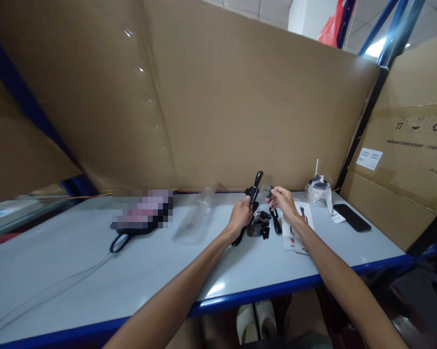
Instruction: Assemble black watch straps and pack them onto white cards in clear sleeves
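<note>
My left hand [240, 216] is closed around a long black jointed bracket [253, 190] that stands tilted above the white table [94, 276]. My right hand [283, 199] pinches a small dark part [269, 193] just right of the bracket's upper end. Below the hands several black parts [260, 227] and a black strap-like piece [276, 222] lie on the table, next to a printed leaflet [294, 237].
A clear plastic bag [196, 213] lies left of the hands, with a blurred dark object and cable [120, 241] further left. A bagged item [317, 189] and a black phone [352, 217] sit at the right. Cardboard sheets [221, 97] wall the back; a carton [403, 160] stands right.
</note>
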The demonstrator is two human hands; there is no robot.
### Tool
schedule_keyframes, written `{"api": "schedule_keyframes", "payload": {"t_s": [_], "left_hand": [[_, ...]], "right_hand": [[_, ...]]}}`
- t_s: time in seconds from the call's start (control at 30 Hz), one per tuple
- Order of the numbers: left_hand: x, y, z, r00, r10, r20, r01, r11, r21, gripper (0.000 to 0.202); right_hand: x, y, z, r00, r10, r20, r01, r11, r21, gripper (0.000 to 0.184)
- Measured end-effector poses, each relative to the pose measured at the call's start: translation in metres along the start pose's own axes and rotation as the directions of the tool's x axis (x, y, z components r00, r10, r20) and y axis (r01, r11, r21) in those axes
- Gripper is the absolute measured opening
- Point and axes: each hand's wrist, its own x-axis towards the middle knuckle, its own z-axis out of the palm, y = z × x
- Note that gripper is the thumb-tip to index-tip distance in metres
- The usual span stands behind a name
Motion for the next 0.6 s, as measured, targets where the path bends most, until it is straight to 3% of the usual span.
{"api": "schedule_keyframes", "payload": {"t_s": [0.13,0.33,0.47,0.6], "left_hand": [[-0.002,-0.008,0.01,0.996,0.089,0.016,-0.091,0.98,0.179,0.051],[-0.002,-0.012,0.014,0.996,0.094,0.007,-0.094,0.982,0.165,0.053],[-0.004,-0.01,0.015,0.997,0.065,0.037,-0.069,0.99,0.119,0.052],[-0.01,-0.003,0.018,0.996,-0.015,0.093,0.008,0.997,0.075,0.045]], "right_hand": [[-0.001,0.005,0.007,0.997,-0.047,-0.06,0.04,0.993,-0.111,0.026],[-0.003,0.013,0.007,0.996,-0.082,-0.046,0.072,0.981,-0.178,0.03],[-0.005,0.011,0.008,0.999,0.011,-0.049,-0.016,0.993,-0.118,0.041],[-0.008,0.004,0.008,0.987,0.161,0.024,-0.162,0.985,0.056,0.047]]}}
